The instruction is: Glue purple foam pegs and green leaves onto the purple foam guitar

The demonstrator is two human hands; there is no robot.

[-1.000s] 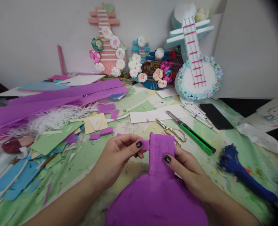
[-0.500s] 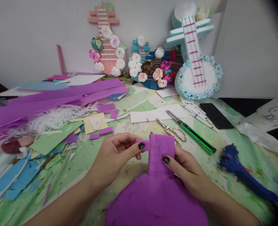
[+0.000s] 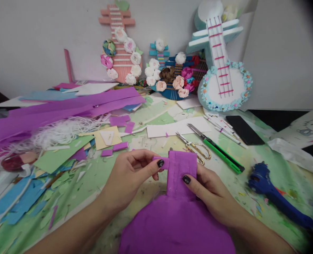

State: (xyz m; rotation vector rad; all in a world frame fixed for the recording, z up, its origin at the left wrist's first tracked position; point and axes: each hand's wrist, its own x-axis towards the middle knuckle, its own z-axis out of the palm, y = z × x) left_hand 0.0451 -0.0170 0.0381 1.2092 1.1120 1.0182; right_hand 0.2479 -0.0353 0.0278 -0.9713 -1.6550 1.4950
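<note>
A purple paper-covered guitar shape (image 3: 176, 225) lies close in front of me, its short neck pointing away. My right hand (image 3: 209, 190) grips the neck from the right, thumb on top and fingers behind. Between thumb and fingers, my left hand (image 3: 135, 174) pinches a small purple strip (image 3: 165, 163) whose end touches the neck's left edge near the top. Beyond the neck lie gold-handled scissors (image 3: 196, 148), partly hidden by it, and a green utility knife (image 3: 220, 151). Two more small purple pieces (image 3: 120, 146) rest on the table to the left.
Decorated paper guitars (image 3: 225, 81) lean on the wall at the back. A blue glue gun (image 3: 275, 197) and a black phone (image 3: 244, 129) lie at right. Purple paper (image 3: 74, 106), white string (image 3: 66, 132) and paper scraps (image 3: 21, 197) cover the left side.
Almost nothing differs. Both hands keep their hold on the strip and the neck, and the view has shifted very slightly.
</note>
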